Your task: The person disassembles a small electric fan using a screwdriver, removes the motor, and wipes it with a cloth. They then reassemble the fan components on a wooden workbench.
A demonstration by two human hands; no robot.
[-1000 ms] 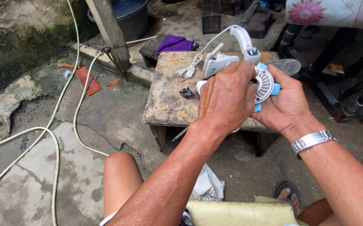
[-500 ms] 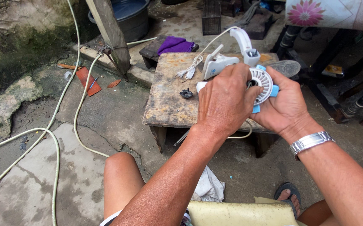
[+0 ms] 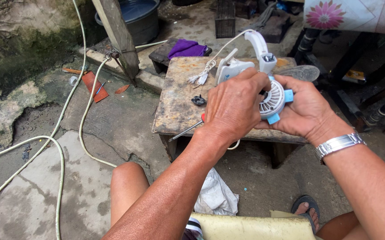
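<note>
Presently held: small white-and-blue fan point(image 3: 276, 100), above worn wooden stool point(image 3: 174, 111).
Left hand point(image 3: 234, 106): fingers clamped over fan's front.
Right hand point(image 3: 305, 111): fingers curled, cradling fan's back.
Stool top: screwdriver point(image 3: 187, 130), white cord point(image 3: 203, 75).

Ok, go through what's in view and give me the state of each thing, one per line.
Small white and blue plastic fan: held above the table, gripped in both hands.
Left hand: closed over the fan's front.
Right hand: cupping the fan from behind.
Worn wooden table: upright, surface stained.
Red-handled screwdriver: lying on the table edge.
White cord: bundled on the table.
</note>
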